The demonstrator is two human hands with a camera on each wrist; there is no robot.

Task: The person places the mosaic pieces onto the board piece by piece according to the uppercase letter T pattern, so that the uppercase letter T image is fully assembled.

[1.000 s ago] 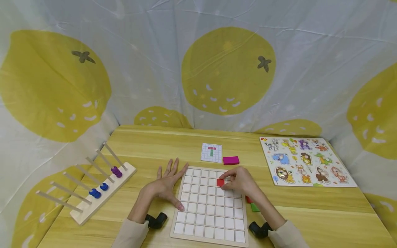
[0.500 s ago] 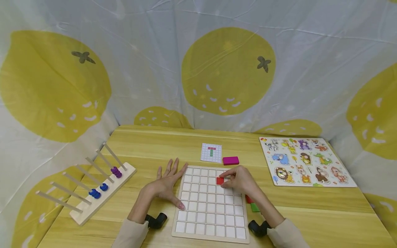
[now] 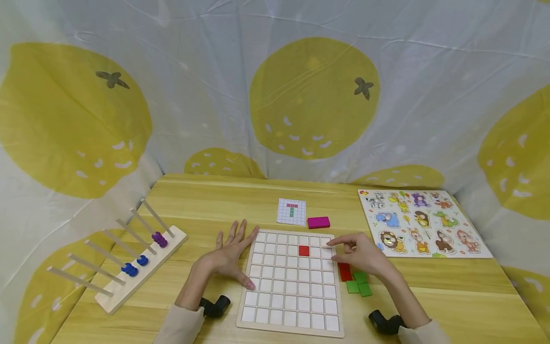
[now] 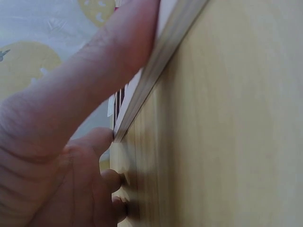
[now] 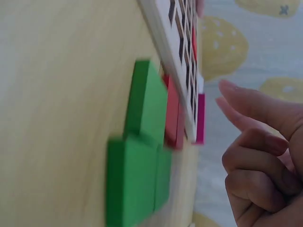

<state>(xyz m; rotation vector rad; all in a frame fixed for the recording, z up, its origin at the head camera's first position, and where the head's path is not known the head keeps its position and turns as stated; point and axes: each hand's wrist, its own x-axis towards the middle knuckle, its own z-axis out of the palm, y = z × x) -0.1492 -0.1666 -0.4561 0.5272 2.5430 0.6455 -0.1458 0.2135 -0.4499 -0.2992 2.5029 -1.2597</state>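
Observation:
A wooden grid board (image 3: 290,327) with white square cells lies in front of me. One red square tile (image 3: 303,251) sits in a cell of its second row from the far edge. My left hand (image 3: 225,260) spreads its fingers at the board's left side, the thumb resting on the rim. At the right rim is my right hand (image 3: 361,252), thumb and index finger apart with nothing between them, the other fingers curled in. Red tiles (image 3: 345,273) and green tiles (image 5: 135,179) lie on the table beside the board, just below that hand.
Beyond the board lie a small pattern card (image 3: 291,211) with a red and green T and a magenta block (image 3: 318,222). An animal puzzle board (image 3: 423,225) is at the right. Left stands a wooden peg rack (image 3: 142,272) with blue and purple beads.
My right hand has let go of the red tile, which stays on the board, and moved right. The red and green tiles are uncovered. Left hand is unmoved; the board was nudged slightly away.

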